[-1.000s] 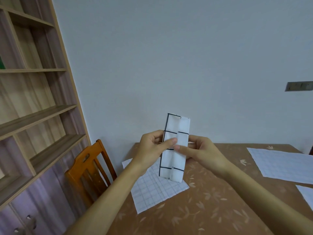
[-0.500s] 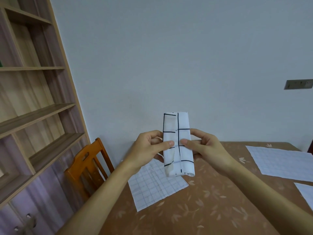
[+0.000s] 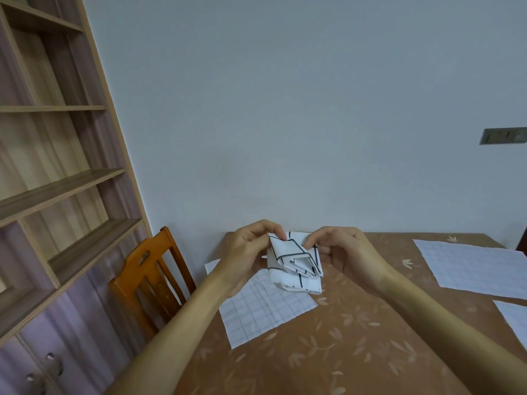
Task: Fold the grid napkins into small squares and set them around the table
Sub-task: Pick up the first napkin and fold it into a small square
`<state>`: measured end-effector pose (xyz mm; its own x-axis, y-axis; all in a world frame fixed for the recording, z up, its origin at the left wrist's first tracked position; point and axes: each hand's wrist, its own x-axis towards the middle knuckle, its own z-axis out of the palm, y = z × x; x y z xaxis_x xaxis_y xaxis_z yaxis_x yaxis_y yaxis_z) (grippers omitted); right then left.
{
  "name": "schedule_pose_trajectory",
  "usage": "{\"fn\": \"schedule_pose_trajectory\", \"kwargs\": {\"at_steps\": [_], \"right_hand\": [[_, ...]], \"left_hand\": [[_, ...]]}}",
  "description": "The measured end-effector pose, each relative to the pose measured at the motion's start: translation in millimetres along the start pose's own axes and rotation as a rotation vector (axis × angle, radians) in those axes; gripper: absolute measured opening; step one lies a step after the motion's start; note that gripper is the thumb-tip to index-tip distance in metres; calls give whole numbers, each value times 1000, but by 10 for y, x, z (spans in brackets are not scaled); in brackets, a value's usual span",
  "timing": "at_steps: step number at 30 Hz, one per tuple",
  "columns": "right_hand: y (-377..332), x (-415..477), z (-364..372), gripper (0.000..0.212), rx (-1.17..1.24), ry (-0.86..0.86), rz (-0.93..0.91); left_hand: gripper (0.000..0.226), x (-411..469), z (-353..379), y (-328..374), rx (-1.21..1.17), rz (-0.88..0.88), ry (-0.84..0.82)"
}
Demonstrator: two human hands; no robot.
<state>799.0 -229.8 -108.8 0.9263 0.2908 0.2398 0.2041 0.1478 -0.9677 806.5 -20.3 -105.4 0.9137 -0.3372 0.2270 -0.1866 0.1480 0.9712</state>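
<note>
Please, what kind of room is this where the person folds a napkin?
Probably a home dining room: a table with a leaf-patterned brown cover, a wooden chair beside it, and wooden shelves along the left wall.

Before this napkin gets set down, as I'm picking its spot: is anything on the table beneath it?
Yes: an unfolded grid napkin lies flat on the table just below the folded napkin, which the left hand and right hand pinch. Bare table shows to its right.
</note>
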Motion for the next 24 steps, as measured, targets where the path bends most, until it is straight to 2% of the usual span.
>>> {"fn": "schedule_pose_trajectory", "kwargs": {"at_steps": [2,4,8,9,13,17,20,24], "right_hand": [[9,-11,9,31,-31,15,3],[13,-18,-4,27,-120,44,-12],[87,-25,-11,26,-186,61,-28],[106,-26,-10,29,-179,78,-22],[124,-40,-5,56,-131,71,45],[147,-85,-17,58,-185,-13,46],[187,-47,-49,44,-173,64,19],[227,15,-129,42,-127,115,-21]], "left_hand": [[24,4,-30,-2,-40,-23,-37],[30,18,-35,-5,-30,-33,-41],[14,34,32,-55,170,58,85],[16,31,53,-72,178,75,113],[34,43,86,-135,107,89,235],[39,77,59,-164,-105,40,325],[43,85,24,-165,-176,-17,269],[39,72,-2,-149,-1,-101,64]]}}
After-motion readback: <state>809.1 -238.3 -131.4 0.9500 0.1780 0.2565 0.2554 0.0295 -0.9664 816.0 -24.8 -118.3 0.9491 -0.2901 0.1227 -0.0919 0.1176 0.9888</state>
